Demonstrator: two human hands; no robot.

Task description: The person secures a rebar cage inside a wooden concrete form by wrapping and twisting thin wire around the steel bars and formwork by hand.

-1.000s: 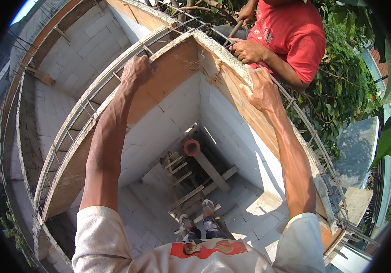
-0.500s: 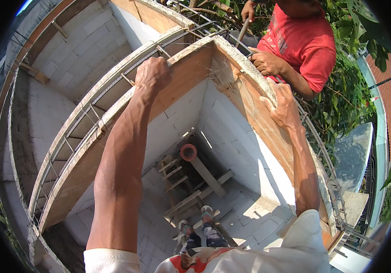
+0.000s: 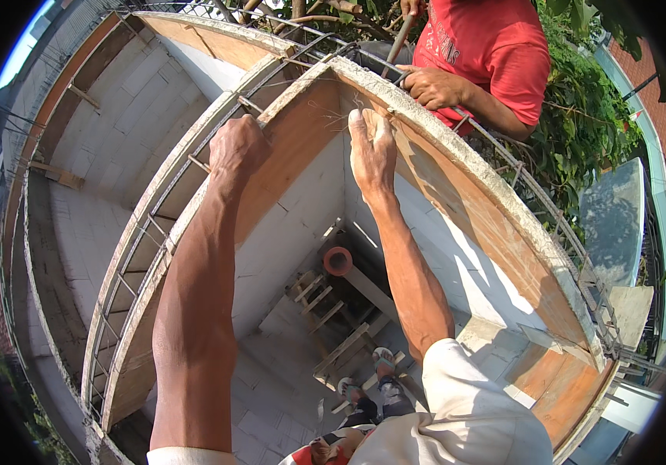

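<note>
The right hand, shifted from the right wall-top board to beside the corner wires, is half-curled (hold unclear), apparently leaving steadying to the left hand, fingers curled over the left wall-top board.

White short-sleeved shirt (red-printed), dark trousers, grey footwear.

Room below: pale blockwork walls meeting at a corner, joints visible. Floor likewise pale, with slatted timber near a reddish pipe. I observe direct sun in bright patches on the right-hand wall; the deep corner lies in shadow. Adjoining bay: block-walled, open-topped. Outside, right: dense foliage, reddish roof.
</note>
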